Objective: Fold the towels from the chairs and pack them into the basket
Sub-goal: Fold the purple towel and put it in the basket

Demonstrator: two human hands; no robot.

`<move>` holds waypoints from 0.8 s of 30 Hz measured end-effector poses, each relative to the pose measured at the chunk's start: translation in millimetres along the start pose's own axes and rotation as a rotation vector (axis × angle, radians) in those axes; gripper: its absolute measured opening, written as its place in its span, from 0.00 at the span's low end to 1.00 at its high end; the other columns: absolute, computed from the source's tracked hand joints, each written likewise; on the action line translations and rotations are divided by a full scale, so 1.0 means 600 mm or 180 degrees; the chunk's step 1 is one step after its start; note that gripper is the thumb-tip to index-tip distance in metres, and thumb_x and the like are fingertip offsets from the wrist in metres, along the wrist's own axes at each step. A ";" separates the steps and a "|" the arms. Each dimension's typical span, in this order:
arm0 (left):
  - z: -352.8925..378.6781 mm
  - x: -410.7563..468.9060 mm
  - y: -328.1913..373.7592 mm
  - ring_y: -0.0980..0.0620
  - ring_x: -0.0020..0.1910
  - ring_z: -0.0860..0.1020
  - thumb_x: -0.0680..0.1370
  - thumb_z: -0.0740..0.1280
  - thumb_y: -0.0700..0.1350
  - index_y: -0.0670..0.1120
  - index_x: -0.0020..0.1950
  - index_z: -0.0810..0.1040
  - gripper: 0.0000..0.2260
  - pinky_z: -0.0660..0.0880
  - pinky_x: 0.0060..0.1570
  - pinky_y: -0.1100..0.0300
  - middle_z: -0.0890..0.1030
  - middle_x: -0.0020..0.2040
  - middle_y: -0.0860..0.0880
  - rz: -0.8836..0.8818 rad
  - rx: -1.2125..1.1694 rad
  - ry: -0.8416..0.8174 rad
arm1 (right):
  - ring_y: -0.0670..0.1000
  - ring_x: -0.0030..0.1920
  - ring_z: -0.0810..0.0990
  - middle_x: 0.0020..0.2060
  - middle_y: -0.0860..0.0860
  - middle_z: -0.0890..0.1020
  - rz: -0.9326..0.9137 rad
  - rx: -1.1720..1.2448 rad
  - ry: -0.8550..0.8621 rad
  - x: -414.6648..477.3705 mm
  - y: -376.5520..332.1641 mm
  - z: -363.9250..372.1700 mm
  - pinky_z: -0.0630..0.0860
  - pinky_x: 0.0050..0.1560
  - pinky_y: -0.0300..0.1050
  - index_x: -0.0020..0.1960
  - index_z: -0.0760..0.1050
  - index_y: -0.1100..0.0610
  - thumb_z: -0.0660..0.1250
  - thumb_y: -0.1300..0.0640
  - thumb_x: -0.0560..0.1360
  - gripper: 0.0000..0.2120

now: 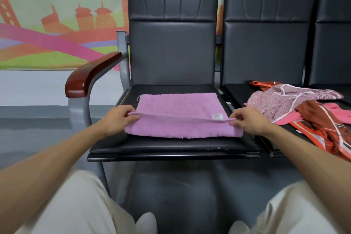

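Knees (72,205) in pale trousers face the chair; purple towel mid-fold.
Left hand (118,118) and right hand (247,121) each keep a narrow pinch grip on one end of a raised edge across the near part of the towel (178,106), which lies on the black chair seat (171,148). To fold well, I judge: carry both ends level, match the corners to the far edge, lay down, smooth flat. More cloths (294,104) lie on the next seat. Basket not in view.
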State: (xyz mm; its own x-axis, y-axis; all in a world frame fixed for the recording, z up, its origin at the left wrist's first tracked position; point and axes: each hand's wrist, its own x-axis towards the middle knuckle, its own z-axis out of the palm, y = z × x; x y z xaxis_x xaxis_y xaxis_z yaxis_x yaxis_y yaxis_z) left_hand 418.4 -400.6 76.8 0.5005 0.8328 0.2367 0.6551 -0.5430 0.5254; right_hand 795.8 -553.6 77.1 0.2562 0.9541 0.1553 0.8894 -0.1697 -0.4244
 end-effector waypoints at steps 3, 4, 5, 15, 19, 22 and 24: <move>-0.002 -0.006 0.006 0.52 0.41 0.72 0.81 0.62 0.45 0.45 0.45 0.77 0.08 0.69 0.41 0.59 0.77 0.42 0.49 -0.0289 -0.0805 -0.0012 | 0.40 0.33 0.75 0.32 0.45 0.81 0.0040 0.0933 0.0134 -0.005 -0.014 -0.005 0.69 0.33 0.34 0.41 0.81 0.56 0.71 0.59 0.73 0.03; -0.005 -0.008 0.004 0.51 0.41 0.73 0.81 0.62 0.44 0.45 0.45 0.77 0.08 0.70 0.43 0.57 0.77 0.42 0.49 -0.0384 -0.0974 -0.0118 | 0.39 0.31 0.74 0.31 0.44 0.79 0.0096 0.1268 0.0051 -0.009 -0.021 -0.008 0.68 0.32 0.32 0.41 0.80 0.57 0.71 0.59 0.74 0.04; -0.008 -0.010 0.001 0.50 0.42 0.74 0.81 0.61 0.43 0.45 0.45 0.77 0.08 0.71 0.44 0.55 0.78 0.41 0.49 -0.0479 -0.1040 -0.0293 | 0.40 0.32 0.74 0.32 0.46 0.79 0.0169 0.1611 -0.0102 -0.014 -0.026 -0.010 0.70 0.33 0.33 0.41 0.80 0.58 0.70 0.59 0.74 0.04; -0.004 -0.002 0.031 0.51 0.47 0.77 0.81 0.62 0.41 0.44 0.48 0.80 0.07 0.73 0.44 0.58 0.80 0.47 0.48 -0.0506 -0.1199 -0.0051 | 0.42 0.26 0.72 0.31 0.51 0.75 0.0705 0.2189 -0.0455 -0.025 -0.045 -0.028 0.66 0.22 0.33 0.47 0.78 0.63 0.64 0.62 0.78 0.05; 0.004 0.035 0.035 0.54 0.41 0.75 0.81 0.61 0.41 0.45 0.49 0.80 0.08 0.69 0.35 0.61 0.79 0.44 0.50 -0.0556 -0.1207 0.0262 | 0.45 0.29 0.75 0.32 0.51 0.78 0.0751 0.2172 0.0025 0.018 -0.053 -0.026 0.68 0.26 0.37 0.43 0.80 0.60 0.65 0.63 0.77 0.06; 0.008 0.080 0.027 0.51 0.45 0.76 0.81 0.60 0.42 0.43 0.51 0.80 0.09 0.71 0.40 0.59 0.79 0.48 0.48 -0.0767 -0.1239 0.0458 | 0.47 0.31 0.75 0.35 0.53 0.79 0.0890 0.2099 0.0262 0.057 -0.057 -0.022 0.68 0.26 0.36 0.43 0.80 0.59 0.65 0.62 0.76 0.06; 0.013 0.107 0.017 0.49 0.48 0.76 0.81 0.59 0.42 0.43 0.52 0.80 0.10 0.72 0.45 0.57 0.79 0.50 0.47 -0.0946 -0.1139 0.0574 | 0.43 0.23 0.73 0.32 0.53 0.77 0.0951 0.2014 0.0293 0.085 -0.054 -0.013 0.63 0.20 0.32 0.44 0.80 0.60 0.64 0.62 0.76 0.06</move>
State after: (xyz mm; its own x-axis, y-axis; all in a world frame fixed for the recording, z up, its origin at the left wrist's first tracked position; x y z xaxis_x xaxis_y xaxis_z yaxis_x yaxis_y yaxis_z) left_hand 461.7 -353.4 90.8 0.1949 0.9685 0.1551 0.5033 -0.2345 0.8317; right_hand 783.2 -501.5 105.7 0.5108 0.8596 0.0143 0.3923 -0.2183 -0.8935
